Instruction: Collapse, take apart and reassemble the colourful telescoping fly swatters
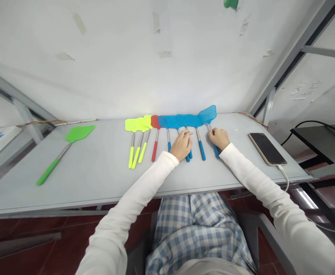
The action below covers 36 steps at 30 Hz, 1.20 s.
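A row of fly swatters lies along the back of the table, heads toward the wall and partly overlapping. At the row's right end, my right hand [219, 138] is closed round the metal shaft of a blue fly swatter [207, 114], its head tilted. My left hand [182, 145] rests over the handles of other blue fly swatters [194, 120], fingers stretched out and partly hiding them. Left of the blue ones are a red fly swatter [155, 147] and several yellow fly swatters [131, 125].
A green leaf-shaped swatter [80, 132] lies apart on the left of the grey table [98, 183]. Toward the right edge is a phone [267, 149] with a white cable [284, 175]. The wall [112, 68] stands right behind the table, with metal frames at both sides.
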Available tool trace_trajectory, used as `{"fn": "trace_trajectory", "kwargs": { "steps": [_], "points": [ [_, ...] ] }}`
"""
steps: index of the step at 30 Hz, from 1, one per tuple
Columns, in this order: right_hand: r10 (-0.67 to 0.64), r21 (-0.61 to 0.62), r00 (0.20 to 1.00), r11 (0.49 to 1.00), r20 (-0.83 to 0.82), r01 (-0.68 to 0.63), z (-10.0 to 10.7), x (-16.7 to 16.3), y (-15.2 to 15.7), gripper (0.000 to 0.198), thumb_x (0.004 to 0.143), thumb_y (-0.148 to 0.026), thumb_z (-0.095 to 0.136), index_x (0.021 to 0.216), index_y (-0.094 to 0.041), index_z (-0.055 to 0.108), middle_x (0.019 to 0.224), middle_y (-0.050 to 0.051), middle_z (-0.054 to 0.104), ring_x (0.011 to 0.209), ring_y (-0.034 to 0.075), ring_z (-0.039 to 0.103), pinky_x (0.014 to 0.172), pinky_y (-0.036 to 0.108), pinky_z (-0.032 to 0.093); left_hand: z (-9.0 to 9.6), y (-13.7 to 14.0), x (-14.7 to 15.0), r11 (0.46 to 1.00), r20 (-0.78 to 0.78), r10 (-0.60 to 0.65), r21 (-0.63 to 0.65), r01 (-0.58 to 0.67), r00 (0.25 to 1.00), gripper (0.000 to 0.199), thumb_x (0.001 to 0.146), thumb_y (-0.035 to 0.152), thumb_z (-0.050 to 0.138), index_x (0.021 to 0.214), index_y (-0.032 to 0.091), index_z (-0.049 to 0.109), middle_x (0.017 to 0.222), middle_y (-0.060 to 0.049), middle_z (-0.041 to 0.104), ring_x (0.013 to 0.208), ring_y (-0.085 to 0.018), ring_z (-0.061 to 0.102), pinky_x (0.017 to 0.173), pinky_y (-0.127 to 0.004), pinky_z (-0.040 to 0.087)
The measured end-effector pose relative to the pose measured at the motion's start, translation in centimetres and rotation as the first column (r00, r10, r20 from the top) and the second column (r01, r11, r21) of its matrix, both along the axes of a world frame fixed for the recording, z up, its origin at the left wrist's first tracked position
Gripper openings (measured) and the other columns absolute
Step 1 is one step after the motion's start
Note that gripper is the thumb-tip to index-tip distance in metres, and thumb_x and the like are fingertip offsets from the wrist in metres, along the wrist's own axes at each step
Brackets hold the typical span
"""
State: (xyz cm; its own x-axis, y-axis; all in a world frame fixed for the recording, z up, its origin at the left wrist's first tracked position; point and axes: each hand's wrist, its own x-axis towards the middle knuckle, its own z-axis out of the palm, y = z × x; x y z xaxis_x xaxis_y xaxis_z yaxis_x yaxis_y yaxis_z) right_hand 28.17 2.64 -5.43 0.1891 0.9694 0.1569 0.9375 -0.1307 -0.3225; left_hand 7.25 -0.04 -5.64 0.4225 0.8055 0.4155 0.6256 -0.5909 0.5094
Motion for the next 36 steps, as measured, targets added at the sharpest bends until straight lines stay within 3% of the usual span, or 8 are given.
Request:
{"fn": "trace_trajectory", "kwargs": {
  "steps": [3, 8, 12, 15, 19, 23, 29, 36],
  "points": [
    [0.021, -0.013, 0.994, 1.000, 0.109, -0.020, -0.1, -0.8, -0.4, 0.031, 0.093, -0.031, 0.039, 0.089, -0.013, 0.064, 0.098, 0.025, 0.070, 0.101, 0.036, 0.063, 0.087, 0.044, 0.040, 0.1, 0.1, -0.2, 1.000, -0.008, 0.018, 0.009, -0.018, 1.000, 0.035, 0.095, 0.022, 0.034, 0.123, 0.012, 0.054, 0.129, -0.015, 0.052, 0.127, -0.023, 0.050, 0.110, -0.039, 0.039],
    [0.066, 0.018, 0.998, 0.998, -0.003, -0.066, 0.2, -0.8, -0.7, 0.041, 0.094, -0.041, 0.043, 0.117, -0.010, 0.054, 0.093, 0.019, 0.070, 0.093, 0.033, 0.066, 0.088, 0.042, 0.040, 0.4, 0.6, -0.4, 1.000, -0.021, 0.007, 0.006, -0.007, 1.000, 0.035, 0.094, 0.021, 0.035, 0.123, 0.015, 0.054, 0.129, -0.014, 0.053, 0.129, -0.022, 0.048, 0.112, -0.040, 0.038],
    [0.198, 0.098, 0.941, 0.979, -0.273, -0.177, 0.3, 0.3, 0.1, 0.048, 0.098, -0.049, 0.029, 0.102, -0.018, 0.065, 0.073, 0.007, 0.068, 0.082, 0.024, 0.064, 0.085, 0.034, 0.042, 0.7, 1.2, 0.1, 1.000, -0.070, -0.028, -0.009, 0.027, 0.997, 0.038, 0.094, 0.020, 0.035, 0.126, 0.016, 0.054, 0.131, -0.014, 0.052, 0.131, -0.022, 0.046, 0.113, -0.040, 0.036],
    [0.217, 0.194, 0.852, 0.971, -0.476, -0.139, 0.4, 1.6, 0.8, 0.066, 0.097, -0.058, 0.017, 0.095, -0.018, 0.069, 0.059, 0.002, 0.059, 0.069, 0.019, 0.060, 0.076, 0.029, 0.044, 1.2, 1.5, 1.5, 0.994, -0.142, -0.105, -0.025, 0.102, 0.984, 0.040, 0.093, 0.020, 0.036, 0.128, 0.016, 0.055, 0.136, -0.014, 0.051, 0.130, -0.022, 0.047, 0.113, -0.041, 0.035],
    [0.118, 0.328, 0.888, 0.944, -0.445, 0.039, 0.7, 3.7, 1.3, 0.065, 0.098, -0.055, 0.016, 0.085, -0.018, 0.068, 0.058, 0.003, 0.056, 0.067, 0.019, 0.058, 0.076, 0.030, 0.042, 1.7, 1.4, 4.0, 0.956, -0.279, -0.290, -0.120, 0.266, 0.916, 0.041, 0.096, 0.031, 0.035, 0.130, 0.027, 0.058, 0.150, -0.008, 0.041, 0.142, -0.026, 0.034, 0.117, -0.052, 0.024],
    [0.061, 0.329, 0.933, 0.942, -0.354, 0.063, 0.7, 4.7, 1.4, 0.059, 0.099, -0.046, 0.016, 0.082, -0.020, 0.066, 0.062, 0.005, 0.059, 0.070, 0.020, 0.058, 0.077, 0.031, 0.040, 1.9, 1.2, 5.5, 0.918, -0.368, -0.381, -0.256, 0.302, 0.848, 0.043, 0.097, 0.047, 0.032, 0.130, 0.035, 0.057, 0.154, -0.003, 0.039, 0.147, -0.031, 0.022, 0.113, -0.068, 0.013],
    [0.058, 0.239, 0.957, 0.971, -0.284, 0.012, 0.6, 4.3, 1.1, 0.053, 0.098, -0.038, 0.019, 0.087, -0.018, 0.067, 0.073, 0.009, 0.065, 0.073, 0.022, 0.058, 0.078, 0.033, 0.039, 2.0, 1.7, 4.1, 0.945, -0.375, -0.305, -0.233, 0.230, 0.875, 0.040, 0.093, 0.050, 0.043, 0.121, 0.026, 0.057, 0.144, -0.007, 0.051, 0.145, -0.029, 0.029, 0.114, -0.068, 0.004],
    [0.060, 0.203, 0.963, 0.979, -0.265, -0.005, 0.8, 4.1, 1.0, 0.052, 0.099, -0.035, 0.019, 0.086, -0.018, 0.066, 0.074, 0.009, 0.065, 0.070, 0.020, 0.057, 0.076, 0.031, 0.039, 1.3, 2.3, 0.2, 0.983, -0.412, -0.110, -0.181, 0.038, 0.905, 0.053, 0.088, 0.042, 0.051, 0.138, 0.023, 0.044, 0.143, -0.011, 0.052, 0.148, -0.033, 0.019, 0.109, -0.076, 0.003]
  ]
}}
